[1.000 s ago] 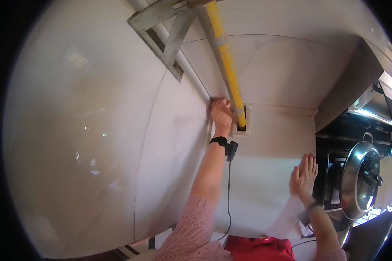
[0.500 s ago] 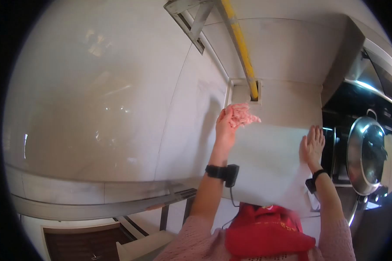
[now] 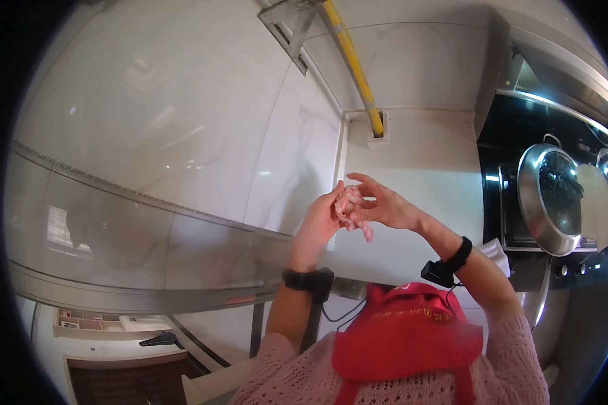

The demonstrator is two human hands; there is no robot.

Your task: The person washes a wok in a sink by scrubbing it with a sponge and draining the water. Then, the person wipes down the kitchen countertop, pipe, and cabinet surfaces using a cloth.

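Note:
A crumpled pink cloth hangs bunched up above the white counter, with a loose end dangling down. My left hand is closed around its left side. From the right, my right hand reaches in with curled fingers gripping the cloth, while one finger sticks out above it. Parts of the fingertips are hidden by the folds. Both wrists wear black straps with small black boxes.
To the right, a black gas hob carries a pan with a glass lid. A flat beige piece lies beside the lid. A yellow pipe rises at the counter's back corner, and white tiled wall runs along the left.
My right hand has left the counter's right edge near the hob and moved left to the cloth. My left hand has come lower with the cloth. The view has shifted slightly.

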